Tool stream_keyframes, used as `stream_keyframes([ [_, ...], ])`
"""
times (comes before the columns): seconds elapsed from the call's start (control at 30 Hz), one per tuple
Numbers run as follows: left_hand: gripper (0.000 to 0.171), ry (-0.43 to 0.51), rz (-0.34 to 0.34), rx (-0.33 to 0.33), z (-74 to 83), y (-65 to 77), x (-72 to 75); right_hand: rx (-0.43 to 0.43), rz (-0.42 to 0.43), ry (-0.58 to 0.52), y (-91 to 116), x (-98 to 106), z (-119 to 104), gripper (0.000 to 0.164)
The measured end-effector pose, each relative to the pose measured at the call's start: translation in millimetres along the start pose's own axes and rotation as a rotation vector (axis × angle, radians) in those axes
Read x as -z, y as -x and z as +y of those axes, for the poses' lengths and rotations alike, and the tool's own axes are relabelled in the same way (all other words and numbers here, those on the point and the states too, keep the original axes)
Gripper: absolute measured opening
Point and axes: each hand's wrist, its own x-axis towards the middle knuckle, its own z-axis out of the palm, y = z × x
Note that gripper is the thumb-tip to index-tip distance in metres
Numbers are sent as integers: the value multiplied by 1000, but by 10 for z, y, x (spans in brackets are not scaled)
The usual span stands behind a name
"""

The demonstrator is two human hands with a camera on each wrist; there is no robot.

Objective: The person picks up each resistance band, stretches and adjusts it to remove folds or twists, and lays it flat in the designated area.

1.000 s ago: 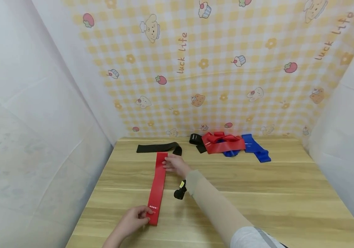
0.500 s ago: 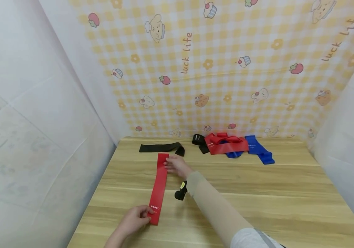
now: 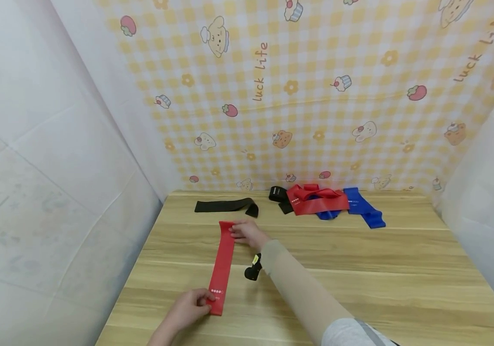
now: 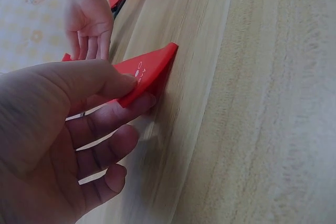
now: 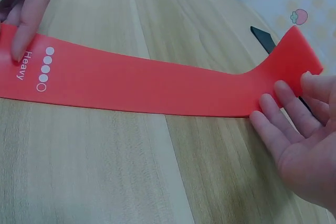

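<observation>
A flat red resistance band (image 3: pixel 223 269), printed "Heavy" beside a row of dots, stretches lengthwise away from me over the table. At its near end my left hand (image 3: pixel 190 306) pinches the band; in the left wrist view the thumb lies on top and the index finger underneath, the other fingers loosely bent. My right hand (image 3: pixel 249 233) holds the far end at its right edge. In the right wrist view that end curls upward, fingertips (image 5: pixel 289 90) on the band's inner side and the thumb by the raised end.
Beyond the far end lies a black band (image 3: pixel 221 206). Toward the back right, another red band (image 3: pixel 316 204) overlaps blue and black ones, with a blue band (image 3: pixel 365 209) at its right. A patterned cloth (image 3: pixel 290 115) hangs behind the wooden table (image 3: pixel 359 288).
The far end of the red band has bent upward and come slightly nearer, away from the black band. My left hand keeps its pinch at the near end.
</observation>
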Motion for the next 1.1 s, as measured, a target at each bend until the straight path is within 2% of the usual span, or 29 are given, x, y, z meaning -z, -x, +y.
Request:
stream_keyframes([
  [0.17, 12, -14, 2, -2, 3, -7, -13, -35, 0, 23, -15, 2, 10, 38],
  [0.4, 13, -7, -1, -18, -3, -15, -39, -47, 8, 16, 9, -9, -6, 55],
  [0.63, 12, -3, -22, 21, 3, -35, -34, -48, -34, 23, 0, 1, -26, 60],
  [0.8, 14, -30, -34, 7, -6, -43, -28, -62, -47, 31, 26, -10, -57, 67],
  [0.93, 16, -50, -52, 23, -13, -46, -26, -61, -52, 24, 45, -16, -40, 73],
  [1.1, 17, -56, -64, 20, -30, -41, -23, -57, -65, 32, 35, 6, -24, 69],
])
